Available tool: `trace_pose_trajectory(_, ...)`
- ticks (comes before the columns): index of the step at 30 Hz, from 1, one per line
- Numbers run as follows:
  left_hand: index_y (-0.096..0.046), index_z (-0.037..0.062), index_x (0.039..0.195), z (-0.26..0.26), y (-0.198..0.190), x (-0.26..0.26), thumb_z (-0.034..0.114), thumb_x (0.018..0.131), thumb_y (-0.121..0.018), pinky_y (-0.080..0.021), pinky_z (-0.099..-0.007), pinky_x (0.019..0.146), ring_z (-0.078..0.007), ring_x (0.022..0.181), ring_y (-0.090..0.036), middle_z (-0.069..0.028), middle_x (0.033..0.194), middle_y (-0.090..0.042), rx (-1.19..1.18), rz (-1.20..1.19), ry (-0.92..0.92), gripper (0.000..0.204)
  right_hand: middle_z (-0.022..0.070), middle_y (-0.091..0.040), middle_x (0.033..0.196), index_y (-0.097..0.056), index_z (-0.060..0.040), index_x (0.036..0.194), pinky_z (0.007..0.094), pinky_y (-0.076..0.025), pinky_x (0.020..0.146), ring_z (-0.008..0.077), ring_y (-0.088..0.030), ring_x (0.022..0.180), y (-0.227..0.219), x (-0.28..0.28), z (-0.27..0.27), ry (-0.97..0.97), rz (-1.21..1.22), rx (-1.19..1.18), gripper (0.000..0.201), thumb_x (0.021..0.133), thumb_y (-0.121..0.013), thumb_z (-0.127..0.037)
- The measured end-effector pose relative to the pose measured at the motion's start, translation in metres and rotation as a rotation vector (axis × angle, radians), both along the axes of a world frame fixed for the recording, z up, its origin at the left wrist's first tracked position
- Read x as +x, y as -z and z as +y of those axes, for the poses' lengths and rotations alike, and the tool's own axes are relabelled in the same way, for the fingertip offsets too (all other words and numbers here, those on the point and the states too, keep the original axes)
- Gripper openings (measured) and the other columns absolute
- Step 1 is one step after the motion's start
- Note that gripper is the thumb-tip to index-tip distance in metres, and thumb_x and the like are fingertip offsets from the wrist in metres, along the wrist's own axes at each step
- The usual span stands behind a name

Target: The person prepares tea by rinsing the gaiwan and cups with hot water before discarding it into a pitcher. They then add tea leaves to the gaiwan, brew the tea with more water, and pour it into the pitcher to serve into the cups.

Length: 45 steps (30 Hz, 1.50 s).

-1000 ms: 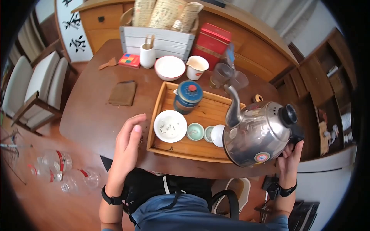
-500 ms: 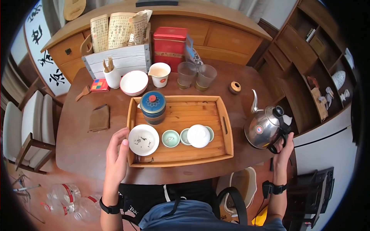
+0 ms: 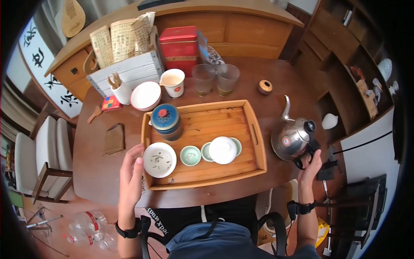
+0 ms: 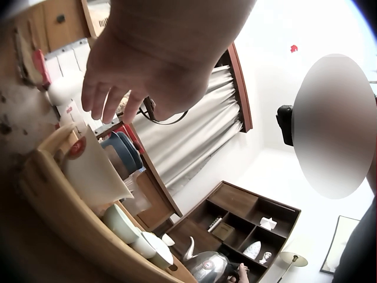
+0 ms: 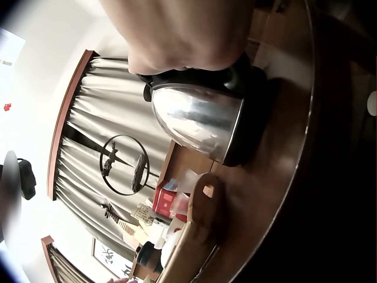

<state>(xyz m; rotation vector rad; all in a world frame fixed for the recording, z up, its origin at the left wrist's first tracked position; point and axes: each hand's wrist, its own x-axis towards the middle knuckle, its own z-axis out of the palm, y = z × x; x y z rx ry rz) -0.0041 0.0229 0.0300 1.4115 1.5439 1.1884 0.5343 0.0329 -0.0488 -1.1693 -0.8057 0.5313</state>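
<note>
At the table's right side, my right hand (image 3: 309, 167) grips the black handle of a steel kettle (image 3: 290, 139), its spout pointing away; the right wrist view shows the kettle (image 5: 197, 121) below the hand. My left hand (image 3: 130, 175) has relaxed, extended fingers beside the left end of the wooden tray (image 3: 207, 183), close to a white bowl (image 3: 159, 160) with dark leaf bits; whether it touches is unclear. On the tray stand a blue lidded jar (image 3: 167, 123), a small green cup (image 3: 190, 156), and a white rounded piece (image 3: 222, 150) over more green cups.
Behind the tray are a white-and-red bowl (image 3: 145, 96), a spouted cup (image 3: 173, 83), two clear glasses (image 3: 227, 80) and a red tin (image 3: 179, 49). A small round pot (image 3: 265, 87) sits back right; a brown cloth (image 3: 114, 139) lies left.
The kettle has come down from above the tray's right end to the table beside it, still in my right hand. My left hand stays by the tray's left end. The head view has shifted.
</note>
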Motion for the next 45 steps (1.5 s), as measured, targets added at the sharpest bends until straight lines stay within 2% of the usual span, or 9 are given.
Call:
trace_pose_trajectory(5,-0.060,-0.0032,0.140,0.011,-0.001,-0.006,0.023,0.113,-0.054,-0.042,-0.0401,0.117,-0.0283,0.139,-0.056,-0.0195,0.148,-0.061,0.051,0.107,0.031,0.038,-0.0069,-0.039,0.060,-0.047,-0.0123,0.075,0.0261,-0.028,0.052,0.0055,-0.034,0.052,0.007,0.005,-0.007,0.085,0.008,-0.105,0.051,0.118,-0.046,-0.040)
trace_pose_trajectory(7,-0.061,-0.0014,0.139,0.014,-0.001,-0.009,0.025,0.113,-0.055,-0.044,-0.0407,0.116,-0.0286,0.137,-0.058,-0.0185,0.147,-0.062,0.071,0.115,0.039,0.038,-0.0020,-0.053,0.076,-0.058,-0.0081,0.088,0.0271,-0.042,0.067,0.0084,-0.049,0.069,0.011,0.026,-0.021,-0.009,-0.074,-0.185,0.041,0.118,-0.046,-0.035)
trace_pose_trajectory(9,-0.062,0.0002,0.139,0.017,-0.003,-0.011,0.026,0.112,-0.055,-0.045,-0.0408,0.115,-0.0297,0.137,-0.058,-0.0176,0.148,-0.062,0.079,0.153,0.044,0.038,0.0047,-0.061,0.108,-0.062,-0.0016,0.116,0.0278,-0.047,0.088,0.0143,-0.058,0.096,0.013,0.028,-0.021,0.210,-0.273,-0.026,0.026,0.115,-0.054,-0.026)
trace_pose_trajectory(12,-0.061,0.0000,0.140,0.019,-0.002,-0.013,0.025,0.112,-0.055,-0.046,-0.0419,0.115,-0.0313,0.136,-0.059,-0.0180,0.147,-0.062,0.066,0.138,0.035,0.038,0.0100,-0.057,0.131,-0.057,-0.0015,0.124,0.0354,-0.042,0.108,0.0215,-0.053,0.122,-0.021,0.009,-0.039,0.446,-0.653,-0.079,0.018,0.109,-0.060,-0.011)
trace_pose_trajectory(16,-0.063,0.0009,0.137,0.023,0.001,-0.011,0.020,0.110,-0.058,-0.048,-0.0424,0.112,-0.0325,0.133,-0.062,-0.0181,0.142,-0.065,0.079,0.132,0.021,0.033,0.0162,-0.052,0.141,-0.053,-0.0027,0.126,0.0443,-0.039,0.115,0.0288,-0.051,0.131,-0.053,-0.042,-0.036,0.121,-0.802,0.183,0.027,0.100,-0.059,0.000)
trace_pose_trajectory(21,-0.068,0.0011,0.125,0.020,0.002,-0.009,0.009,0.103,-0.065,-0.050,-0.0398,0.107,-0.0323,0.126,-0.065,-0.0162,0.134,-0.069,0.148,0.354,0.026,0.024,0.0165,-0.059,0.131,-0.062,-0.0031,0.111,0.0444,-0.042,0.111,0.0350,-0.057,0.123,-0.093,-0.125,-0.010,-0.308,-0.952,-0.028,0.026,0.087,-0.072,0.000)
trace_pose_trajectory(28,-0.069,0.0028,0.120,0.007,0.000,-0.012,0.011,0.100,-0.069,-0.051,-0.0435,0.103,-0.0368,0.119,-0.066,-0.0153,0.127,-0.071,0.166,0.414,-0.003,0.022,0.0136,-0.061,0.126,-0.069,-0.0036,0.126,0.0453,-0.047,0.097,0.0342,-0.060,0.111,-0.092,-0.195,0.043,-0.666,-1.230,-0.064,0.042,0.087,-0.081,-0.015)
trace_pose_trajectory(37,-0.069,0.0009,0.122,-0.001,0.000,-0.023,0.009,0.098,-0.068,-0.049,-0.0419,0.109,-0.0351,0.125,-0.066,-0.0164,0.129,-0.072,0.153,0.358,-0.027,0.025,0.0137,-0.065,0.098,-0.072,-0.0018,0.108,0.0466,-0.049,0.088,0.0350,-0.061,0.098,-0.089,-0.210,0.063,-0.786,-1.284,-0.231,0.025,0.091,-0.079,-0.019)
trace_pose_trajectory(45,-0.069,0.0015,0.125,-0.006,0.005,-0.029,0.008,0.101,-0.065,-0.049,-0.0416,0.109,-0.0349,0.125,-0.065,-0.0166,0.131,-0.071,0.156,0.327,-0.035,0.026,0.0131,-0.065,0.095,-0.069,-0.0025,0.107,0.0466,-0.050,0.086,0.0354,-0.063,0.095,-0.126,-0.246,0.061,-0.784,-1.279,-0.105,0.024,0.090,-0.079,-0.017)
